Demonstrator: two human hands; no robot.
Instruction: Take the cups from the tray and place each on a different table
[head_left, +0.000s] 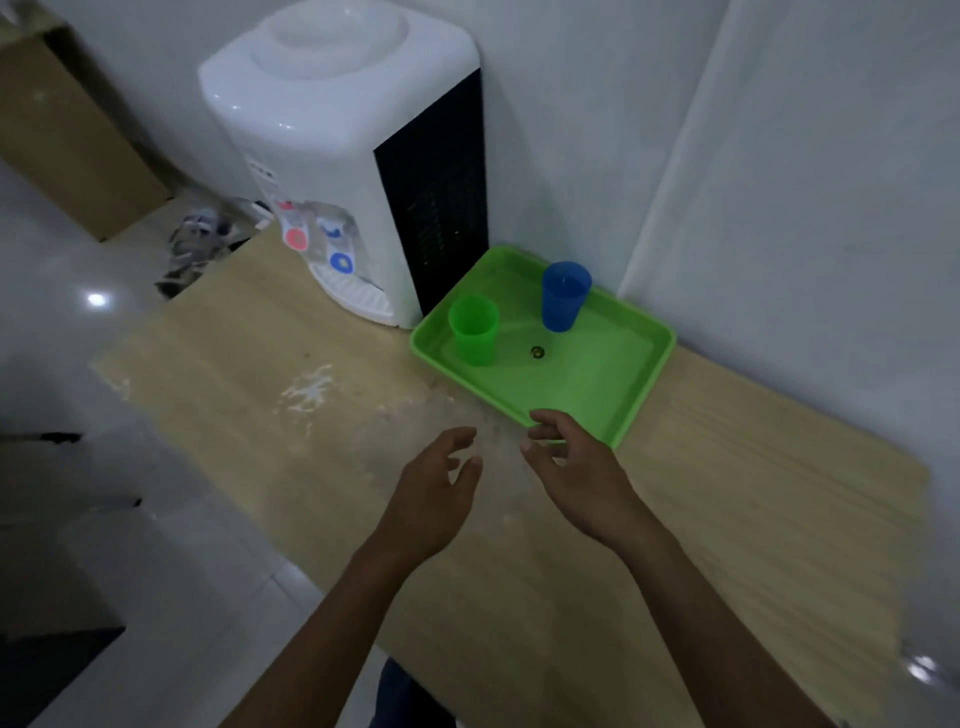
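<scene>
A bright green tray (597, 395) lies on a light wooden table (322, 467) against the wall. Two cups stand upright in it: a green cup (474, 330) near its left corner and a blue cup (564, 296) at the back. A small dark round thing (537, 353) lies on the tray floor between them. My left hand (434, 491) hovers over the table in front of the tray, fingers apart and empty. My right hand (576, 467) reaches over the tray's near edge, fingers loosely curled and apart, holding nothing.
A white water dispenser (337, 156) with red and blue taps stands on the table just left of the tray. White walls close off the back and right. A cardboard box (67, 130) and clutter sit on the tiled floor at left. White stains (309, 389) mark the tabletop.
</scene>
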